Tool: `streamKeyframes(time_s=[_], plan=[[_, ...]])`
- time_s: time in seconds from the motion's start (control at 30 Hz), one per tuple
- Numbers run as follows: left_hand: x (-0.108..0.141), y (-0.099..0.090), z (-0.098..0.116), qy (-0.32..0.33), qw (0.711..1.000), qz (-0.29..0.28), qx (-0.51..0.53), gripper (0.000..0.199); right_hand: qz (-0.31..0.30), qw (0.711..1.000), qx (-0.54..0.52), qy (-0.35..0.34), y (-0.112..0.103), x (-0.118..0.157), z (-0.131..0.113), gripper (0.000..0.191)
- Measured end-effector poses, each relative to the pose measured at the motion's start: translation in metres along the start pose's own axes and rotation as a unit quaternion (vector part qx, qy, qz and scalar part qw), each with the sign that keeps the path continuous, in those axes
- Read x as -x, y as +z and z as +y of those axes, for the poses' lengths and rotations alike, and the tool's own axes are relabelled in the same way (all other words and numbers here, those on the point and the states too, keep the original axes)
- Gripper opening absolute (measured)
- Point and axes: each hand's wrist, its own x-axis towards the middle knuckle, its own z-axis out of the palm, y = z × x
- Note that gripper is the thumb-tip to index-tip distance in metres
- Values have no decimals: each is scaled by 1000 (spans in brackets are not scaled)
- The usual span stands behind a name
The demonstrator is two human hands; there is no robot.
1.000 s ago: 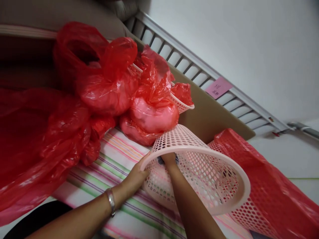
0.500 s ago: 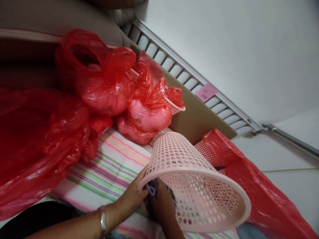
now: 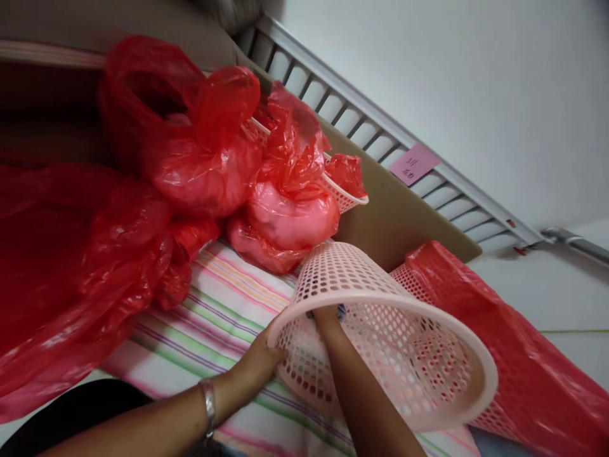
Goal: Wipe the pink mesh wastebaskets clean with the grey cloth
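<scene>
The right hand (image 3: 326, 315) has just reached deeper into the pink basket (image 3: 349, 271), its openness and hold impossible to tell; the left hand (image 3: 264, 358) clasps the left rim.

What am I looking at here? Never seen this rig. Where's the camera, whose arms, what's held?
No robot: these are a person's bare hands, and every picture comes from one camera worn on their head, looking forward and down. The left hand grips the rim of a pink perforated basket, tipped with its mouth toward the camera. The right hand reaches inside; something dark shows beside it, but its grasp is hidden. Underneath is a striped cloth. Knotted red plastic bags lie beyond; at right, red plastic sheeting partly covers another perforated basket.
</scene>
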Motion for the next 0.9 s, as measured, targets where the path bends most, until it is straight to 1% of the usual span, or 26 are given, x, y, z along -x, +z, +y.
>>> streamKeyframes(time_s=[0.07, 0.13, 0.2, 0.27, 0.33, 0.43, 0.57, 0.67, 0.77, 0.9], plan=[[-3, -1, 1, -19, 1000, 22, -11, 68, 4, 1000, 11, -8, 2, -11, 4, 33], [-5, -3, 1, -22, 998, 36, -37, 66, 4, 1000, 23, -11, 2, -14, 7, 32], [-7, -5, -1, -21, 997, 47, -66, 63, -3, 999, 32, -8, 0, -13, 8, 33], [-9, -8, -5, -22, 995, 53, -83, 59, -12, 999, 40, 4, -2, -6, 7, 33], [-10, -12, -11, -12, 995, 47, -85, 56, -18, 998, 46, 24, -3, 9, 3, 34], [-11, -18, -17, 10, 997, 39, -72, 55, -27, 998, 45, 27, -6, 46, -7, 36], [-9, -15, -14, 21, 999, 29, -28, 59, -32, 998, 31, -39, -12, 107, -19, 37], [-1, -5, -8, 27, 999, 21, -3, 67, -32, 996, 22, -80, -17, 140, -22, 35], [10, 3, -8, 29, 999, 34, 0, 69, -38, 995, 23, -94, -22, 158, -20, 35], [20, 7, -13, 31, 998, 55, 16, 76, -31, 994, 21, -105, -22, 165, -16, 34]])
